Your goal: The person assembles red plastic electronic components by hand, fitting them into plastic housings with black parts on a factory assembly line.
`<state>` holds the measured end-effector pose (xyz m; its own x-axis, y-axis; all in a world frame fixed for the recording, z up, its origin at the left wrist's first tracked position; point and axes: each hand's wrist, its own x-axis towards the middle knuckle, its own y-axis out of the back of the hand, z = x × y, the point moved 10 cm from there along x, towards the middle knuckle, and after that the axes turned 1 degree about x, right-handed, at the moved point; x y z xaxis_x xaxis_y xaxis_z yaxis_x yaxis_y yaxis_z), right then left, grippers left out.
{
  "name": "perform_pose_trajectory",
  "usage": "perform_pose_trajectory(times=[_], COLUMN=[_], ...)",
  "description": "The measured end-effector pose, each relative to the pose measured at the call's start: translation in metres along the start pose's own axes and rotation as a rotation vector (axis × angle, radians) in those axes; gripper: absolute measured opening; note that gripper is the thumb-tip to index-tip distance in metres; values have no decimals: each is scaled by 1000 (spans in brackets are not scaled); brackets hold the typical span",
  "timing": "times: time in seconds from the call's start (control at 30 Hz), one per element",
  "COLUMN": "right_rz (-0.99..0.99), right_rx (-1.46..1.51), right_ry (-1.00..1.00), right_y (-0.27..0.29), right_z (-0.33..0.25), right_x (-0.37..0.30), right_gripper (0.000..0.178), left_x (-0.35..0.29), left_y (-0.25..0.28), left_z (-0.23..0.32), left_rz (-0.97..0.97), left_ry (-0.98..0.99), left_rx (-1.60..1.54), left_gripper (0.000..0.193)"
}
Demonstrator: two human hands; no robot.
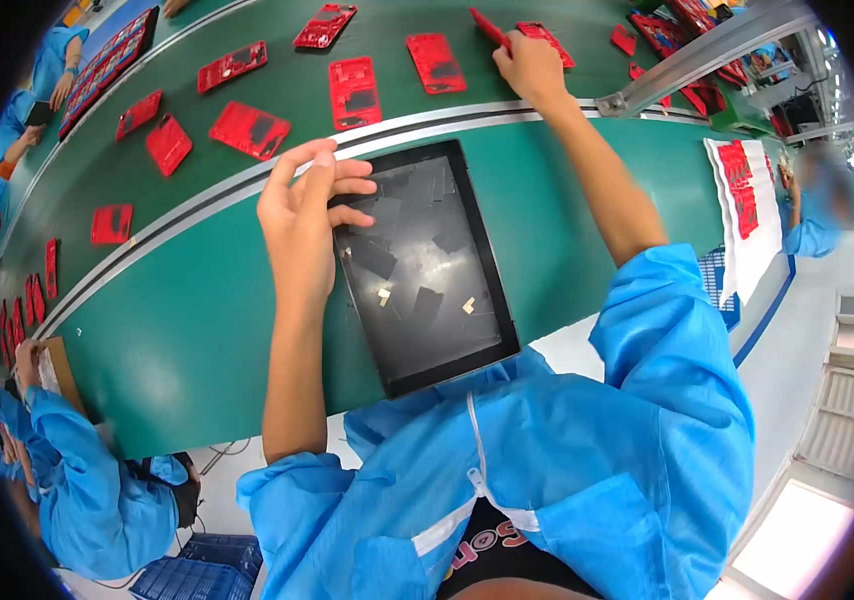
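Note:
My right hand (pixel 532 70) reaches over the far rail to the green conveyor belt. Its fingers pinch a narrow-looking red phone housing (pixel 488 27), tilted up on edge. Beside that hand, another red phone housing (pixel 545 42) lies on the belt. My left hand (pixel 302 205) is raised at the upper left edge of a black tray (pixel 492 290), fingers curved and apart, with nothing seen in them. In the tray are several dark thin pieces (pixel 375 260) and small pale bits (pixel 469 306).
Several red phone housings (pixel 355 92) are spread along the belt (pixel 297 85). A metal frame (pixel 707 60) rises at the far right. A white sheet with red parts (pixel 732 215) hangs near the right table end. Co-workers in blue (pixel 97 480) sit at left; blue crates (pixel 202 570) stand below.

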<state>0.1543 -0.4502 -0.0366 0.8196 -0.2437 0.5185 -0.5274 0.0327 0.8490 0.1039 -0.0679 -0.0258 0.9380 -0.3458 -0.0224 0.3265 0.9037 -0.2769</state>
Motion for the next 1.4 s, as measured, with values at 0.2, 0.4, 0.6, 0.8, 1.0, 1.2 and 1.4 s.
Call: perform_pose_trajectory(times=[0.2, 0.4, 0.6, 0.8, 1.0, 1.2, 1.4], right_rz=[-40, 73, -419, -511, -543, -584, -617], right_rx=[738, 857, 466, 515, 487, 785, 1595], right_ry=[591, 433, 366, 365, 271, 283, -399], right_y=[126, 157, 96, 81, 71, 69, 79], right_z=[-168, -197, -232, -238, -232, -230, -199], right_x=[-69, -97, -143, -152, -148, -142, -129], right_gripper=[34, 41, 28, 31, 25, 24, 12], left_x=[-4, -3, -2, -4, -1, 2, -5], left_y=[-5, -5, 9, 3, 8, 22, 24], left_z=[-2, -10, 7, 6, 4, -8, 4], left_rz=[-132, -208, -5, -46, -91, 67, 147], left_ry=[231, 179, 34, 53, 54, 32, -53], left_rx=[-253, -197, -226, -278, -321, -330, -189], left_gripper=[42, 39, 40, 34, 37, 35, 34])
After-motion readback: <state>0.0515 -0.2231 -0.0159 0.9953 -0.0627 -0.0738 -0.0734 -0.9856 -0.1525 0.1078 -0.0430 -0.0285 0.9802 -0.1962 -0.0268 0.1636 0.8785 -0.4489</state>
